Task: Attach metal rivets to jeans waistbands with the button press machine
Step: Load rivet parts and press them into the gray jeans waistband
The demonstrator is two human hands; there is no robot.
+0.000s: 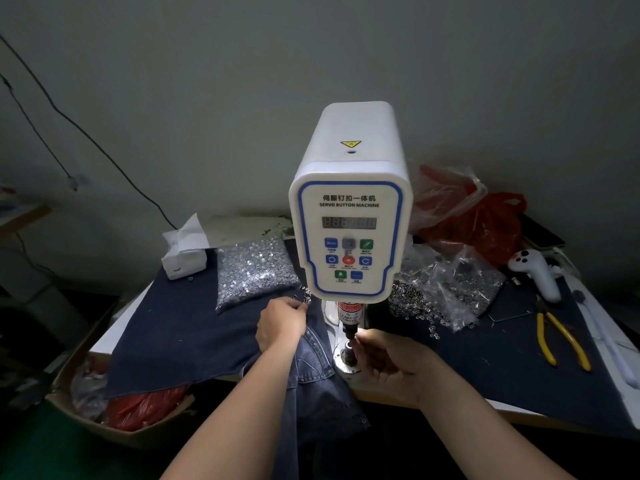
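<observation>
The faded blue denim jeans (318, 362) drape over the tabletop's near edge beside the white servo button press machine (349, 216), not yet under its die. The left hand (282, 325) pinches small silver rivets (306, 296); the right hand (391, 362) has fingers narrowed at the die, apparently loading. Pressing remains.

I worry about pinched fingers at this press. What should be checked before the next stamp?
1. Right hand clear of the die: not ok, fingertips sit at it.
2. Left hand clear of the die: ok, at loose rivets.
3. Jeans over the die: not ok, beside it.
4. Rivet seated in the die: cannot tell.
5. Press display reading: cannot tell.
</observation>
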